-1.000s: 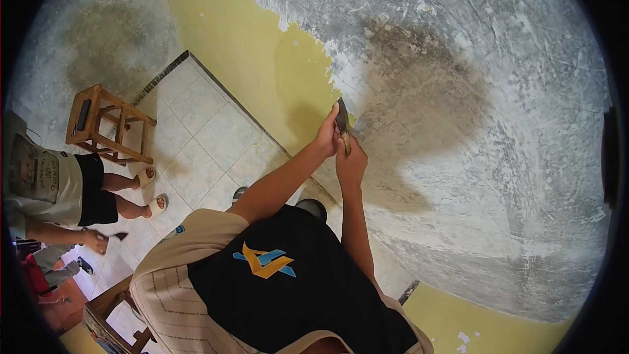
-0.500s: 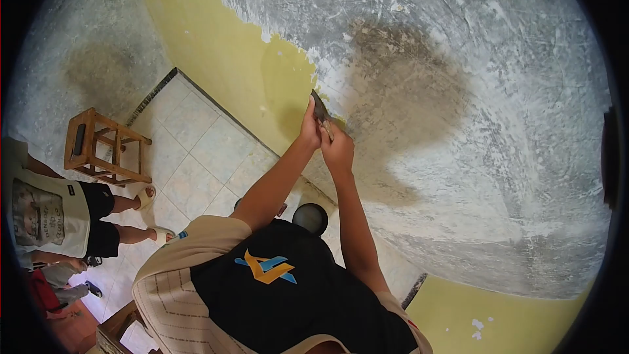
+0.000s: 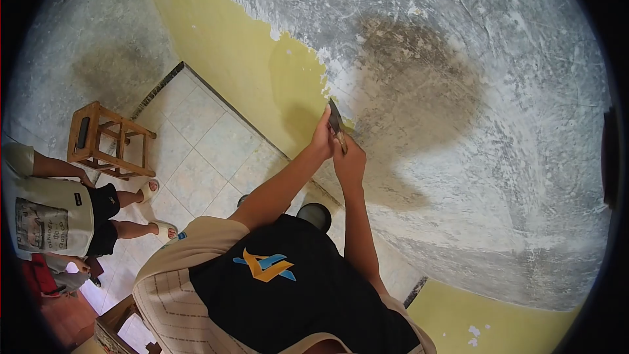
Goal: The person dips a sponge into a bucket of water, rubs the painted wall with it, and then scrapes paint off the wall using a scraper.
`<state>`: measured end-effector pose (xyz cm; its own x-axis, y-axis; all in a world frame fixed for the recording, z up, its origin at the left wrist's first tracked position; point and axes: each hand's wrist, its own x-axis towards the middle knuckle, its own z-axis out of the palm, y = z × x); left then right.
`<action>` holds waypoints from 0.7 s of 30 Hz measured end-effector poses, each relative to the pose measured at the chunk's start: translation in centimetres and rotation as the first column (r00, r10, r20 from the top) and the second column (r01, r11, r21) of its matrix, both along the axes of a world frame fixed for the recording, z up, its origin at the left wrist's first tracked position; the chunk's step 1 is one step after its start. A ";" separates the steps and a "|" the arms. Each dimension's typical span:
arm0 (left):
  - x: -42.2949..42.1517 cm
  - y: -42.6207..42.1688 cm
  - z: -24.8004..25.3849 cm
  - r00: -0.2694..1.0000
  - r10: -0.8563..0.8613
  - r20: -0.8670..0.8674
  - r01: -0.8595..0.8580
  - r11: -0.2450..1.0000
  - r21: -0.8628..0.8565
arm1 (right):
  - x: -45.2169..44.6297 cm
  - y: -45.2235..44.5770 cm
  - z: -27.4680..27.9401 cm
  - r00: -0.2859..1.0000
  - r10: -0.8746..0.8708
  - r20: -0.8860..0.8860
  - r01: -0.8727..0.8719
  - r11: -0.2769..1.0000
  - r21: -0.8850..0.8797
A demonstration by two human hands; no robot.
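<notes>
Both hands are closed on the scraper (image 3: 335, 118) just as they were half a second back: the right hand (image 3: 350, 158) grips the handle, the left hand (image 3: 322, 137) steadies the blade. Its tip is still at the ragged edge of the yellow paint (image 3: 301, 69), beside the bare grey wall (image 3: 524, 144). Over by the stool (image 3: 108, 141), a bystander's forearm (image 3: 60, 167) now shows more fully, reaching to the shorts. Below the hands is a dark round thing (image 3: 316, 216), vessel or shoe, I can't tell.
</notes>
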<state>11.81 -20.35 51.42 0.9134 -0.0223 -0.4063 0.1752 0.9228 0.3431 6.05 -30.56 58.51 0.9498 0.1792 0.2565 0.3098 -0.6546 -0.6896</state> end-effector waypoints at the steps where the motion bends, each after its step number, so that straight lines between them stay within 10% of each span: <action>1: 0.4 0.9 -0.3 0.999 0.024 0.021 -0.023 0.999 -0.022 | 0.6 0.8 0.1 1.000 0.010 -0.025 -0.011 0.999 -0.031; 14: -0.5 0.9 -0.9 0.976 -0.171 0.137 0.173 0.985 -0.003 | -0.7 -0.4 0.4 0.999 -0.006 0.036 0.005 0.999 0.036; 21: 1.0 2.9 0.7 0.999 0.011 0.048 -0.010 1.000 -0.007 | 0.7 2.5 -0.1 1.000 0.013 -0.025 -0.011 0.998 0.059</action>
